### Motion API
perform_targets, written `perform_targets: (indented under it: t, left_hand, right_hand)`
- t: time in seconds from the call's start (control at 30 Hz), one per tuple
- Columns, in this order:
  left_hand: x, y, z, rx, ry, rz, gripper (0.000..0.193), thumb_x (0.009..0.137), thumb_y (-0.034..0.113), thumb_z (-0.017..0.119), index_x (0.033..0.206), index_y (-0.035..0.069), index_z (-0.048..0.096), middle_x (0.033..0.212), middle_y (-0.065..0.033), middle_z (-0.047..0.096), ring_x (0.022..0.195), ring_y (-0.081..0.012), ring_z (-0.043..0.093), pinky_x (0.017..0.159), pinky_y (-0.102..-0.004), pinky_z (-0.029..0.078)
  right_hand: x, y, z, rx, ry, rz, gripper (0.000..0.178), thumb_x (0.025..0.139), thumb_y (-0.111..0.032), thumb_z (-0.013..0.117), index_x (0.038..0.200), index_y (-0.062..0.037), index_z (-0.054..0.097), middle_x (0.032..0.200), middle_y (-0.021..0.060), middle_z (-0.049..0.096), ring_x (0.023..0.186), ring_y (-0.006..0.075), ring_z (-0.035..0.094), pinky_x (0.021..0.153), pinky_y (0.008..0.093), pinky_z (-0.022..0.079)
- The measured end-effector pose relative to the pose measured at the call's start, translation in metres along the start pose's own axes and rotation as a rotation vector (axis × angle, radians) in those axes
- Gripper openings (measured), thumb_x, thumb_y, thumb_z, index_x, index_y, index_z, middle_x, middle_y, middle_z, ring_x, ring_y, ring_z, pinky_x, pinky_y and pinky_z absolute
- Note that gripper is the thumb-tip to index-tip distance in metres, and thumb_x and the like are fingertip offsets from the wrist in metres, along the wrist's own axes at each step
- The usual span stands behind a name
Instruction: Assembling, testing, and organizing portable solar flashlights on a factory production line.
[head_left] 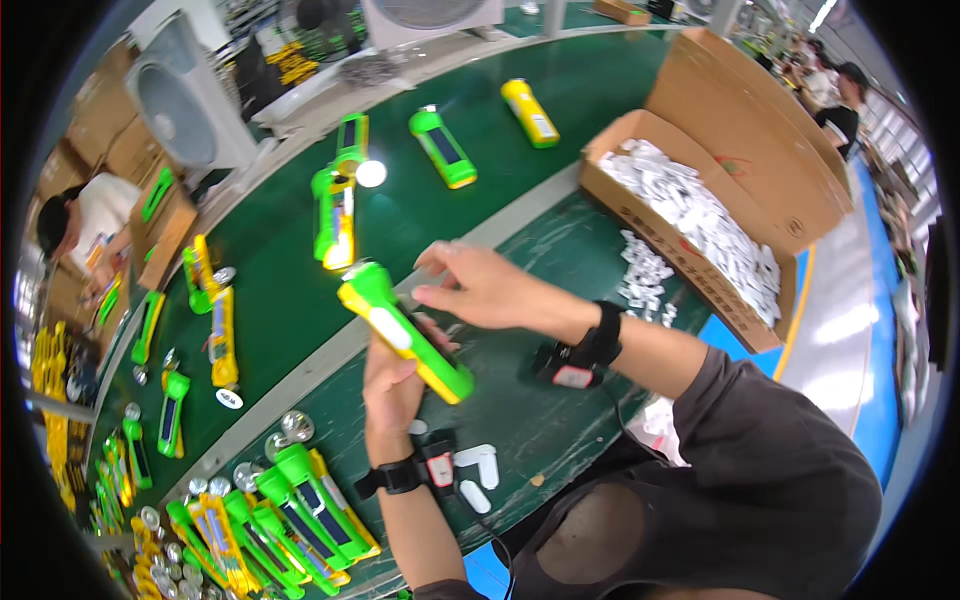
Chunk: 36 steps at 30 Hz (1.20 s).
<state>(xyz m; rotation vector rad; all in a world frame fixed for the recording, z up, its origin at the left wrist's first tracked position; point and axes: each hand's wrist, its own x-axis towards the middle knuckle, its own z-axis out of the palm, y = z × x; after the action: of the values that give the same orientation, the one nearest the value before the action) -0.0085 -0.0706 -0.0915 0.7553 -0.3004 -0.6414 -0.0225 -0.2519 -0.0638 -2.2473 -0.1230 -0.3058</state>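
My left hand is wrapped round a green and yellow flashlight and holds it tilted above the near work surface. A white patch shows on the flashlight's upper side, and its head points away to the upper left. Just right of that head is my right hand, its thumb and forefinger curved and apart with nothing visible between them. Below my left wrist lie several white plastic pieces. At the lower left, several green and yellow flashlights are laid side by side, their round clear heads pointing away from me.
A cardboard box full of small white parts stands at the right, with a loose pile of white parts beside it. More flashlights lie spread over the green belt. A person works at the far left.
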Motion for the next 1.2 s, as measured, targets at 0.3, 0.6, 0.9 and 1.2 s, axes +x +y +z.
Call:
perform_targets:
  t: [0.3, 0.6, 0.9, 1.2]
  left_hand:
    - [0.002, 0.005, -0.016, 0.402, 0.342, 0.006, 0.04, 0.089, 0.007, 0.058, 0.124, 0.004, 0.039, 0.101, -0.0061, 0.05, 0.087, -0.0168, 0.057, 0.07, -0.0349, 0.056]
    - [0.002, 0.0, -0.008, 0.311, 0.183, 0.056, 0.06, 0.086, -0.005, 0.05, 0.137, 0.005, 0.022, 0.131, -0.0212, 0.047, 0.116, -0.0349, 0.054, 0.084, -0.0402, 0.054]
    - [0.003, 0.003, -0.009, 0.341, 0.168, 0.093, 0.073, 0.08, -0.006, 0.059, 0.141, 0.007, 0.021, 0.127, -0.0181, 0.05, 0.11, -0.028, 0.056, 0.087, -0.038, 0.049]
    - [-0.001, 0.007, -0.01, 0.326, 0.085, 0.094, 0.079, 0.077, -0.009, 0.062, 0.142, 0.009, 0.021, 0.126, -0.0159, 0.05, 0.108, -0.0262, 0.057, 0.088, -0.0376, 0.049]
  right_hand:
    - [-0.114, 0.019, -0.132, -0.684, -0.293, 0.292, 0.047, 0.065, -0.03, 0.08, 0.092, -0.0015, 0.055, 0.09, 0.0176, 0.058, 0.085, 0.0382, 0.06, 0.069, 0.0452, 0.048]
    - [-0.153, 0.037, -0.112, -0.617, -0.141, 0.431, 0.021, 0.071, -0.002, 0.071, 0.083, 0.0016, 0.054, 0.079, 0.0192, 0.058, 0.077, 0.0389, 0.061, 0.064, 0.0449, 0.047]
    - [-0.118, 0.036, -0.102, -0.264, 0.072, 0.251, 0.014, 0.078, 0.002, 0.065, 0.091, -0.0001, 0.061, 0.077, 0.0093, 0.059, 0.072, 0.0207, 0.062, 0.065, 0.0302, 0.049]
    - [-0.015, -0.025, -0.011, 0.822, 0.029, 0.309, 0.005, 0.081, 0.003, 0.065, 0.085, 0.0048, 0.062, 0.115, 0.0128, 0.056, 0.082, 0.0171, 0.064, 0.07, 0.027, 0.052]
